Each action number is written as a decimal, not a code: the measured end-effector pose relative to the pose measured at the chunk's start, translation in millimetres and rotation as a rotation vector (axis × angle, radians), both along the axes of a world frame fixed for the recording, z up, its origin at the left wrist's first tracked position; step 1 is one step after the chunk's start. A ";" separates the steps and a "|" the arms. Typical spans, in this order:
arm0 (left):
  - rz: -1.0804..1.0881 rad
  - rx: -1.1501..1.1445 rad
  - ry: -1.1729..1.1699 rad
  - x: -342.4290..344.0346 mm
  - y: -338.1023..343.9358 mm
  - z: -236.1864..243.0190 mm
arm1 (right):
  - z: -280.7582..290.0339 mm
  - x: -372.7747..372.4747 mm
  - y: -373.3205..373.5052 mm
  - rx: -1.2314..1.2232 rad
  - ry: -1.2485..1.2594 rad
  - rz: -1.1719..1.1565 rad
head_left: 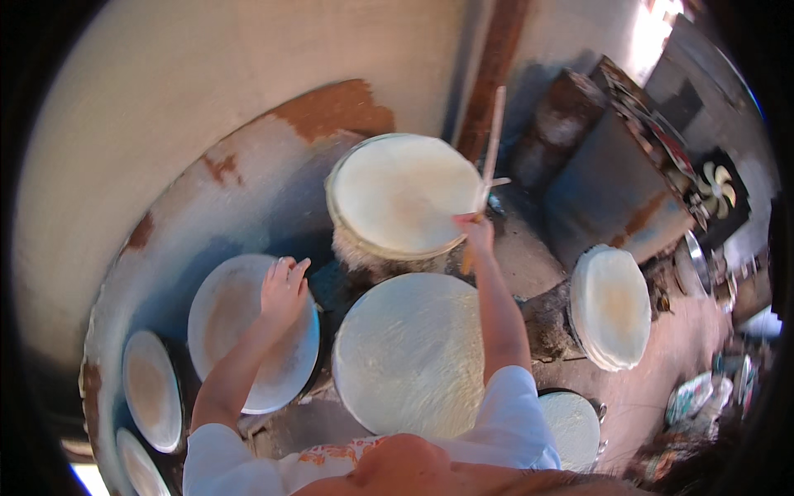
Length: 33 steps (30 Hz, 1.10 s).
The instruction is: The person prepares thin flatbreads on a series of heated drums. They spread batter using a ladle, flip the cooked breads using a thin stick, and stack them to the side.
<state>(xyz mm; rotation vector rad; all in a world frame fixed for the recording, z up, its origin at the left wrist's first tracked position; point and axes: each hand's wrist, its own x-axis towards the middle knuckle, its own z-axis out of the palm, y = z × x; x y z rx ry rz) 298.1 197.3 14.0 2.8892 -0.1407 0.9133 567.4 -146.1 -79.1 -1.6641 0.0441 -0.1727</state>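
My left hand [283, 289] is over the upper right of a round pale griddle [231, 322], fingers slightly bent and apart. My right hand [474, 227] is closed on long pale wooden sticks [497, 128], held upright at the right edge of a cream round stack [401, 186] of what looks like thin sheets, on a shaggy base. Between my forearms lies a large round surface [397, 347] coated pale. A second cream stack [610, 306] stands to the right.
A curved, rust-patched wall [223, 174] backs the stations. More round plates [150, 388] sit at the left, another coated plate [571, 426] at lower right. Rusty metal boxes [612, 190], a fan [713, 186], a metal basin [693, 264] and bundled bags [695, 397] are along the right.
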 end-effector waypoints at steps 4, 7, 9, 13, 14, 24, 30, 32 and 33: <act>0.256 -0.440 0.188 -208.7 29.7 -18.4 | 65.7 -89.7 35.8 -0.109 -0.090 0.274; 0.450 -0.535 0.316 -317.7 -12.6 6.1 | 82.1 -180.1 20.1 -0.091 0.136 0.467; 0.628 -0.629 0.430 -401.5 -45.6 -20.7 | 73.7 -276.4 39.9 -0.174 0.186 0.651; 1.011 -1.106 0.668 -544.7 -122.5 -76.1 | 43.2 -490.3 160.9 -0.075 0.524 1.275; 1.113 -1.165 0.730 -591.8 -141.8 -98.6 | 31.9 -553.9 180.8 0.024 0.729 1.343; 2.231 -1.133 -0.492 -1006.7 -103.5 -128.7 | -13.3 -808.4 229.2 -0.361 0.500 2.062; 2.447 -1.237 -0.841 -1167.8 -58.1 -240.5 | 42.3 -976.5 338.0 -0.492 -0.791 2.371; 2.297 -0.874 -1.104 -1127.0 -78.4 -280.6 | 23.6 -1058.1 351.5 -0.119 -0.898 2.440; 2.430 -0.895 -0.713 -1124.8 -97.5 -290.1 | 21.8 -1104.1 361.7 -0.312 -1.140 2.501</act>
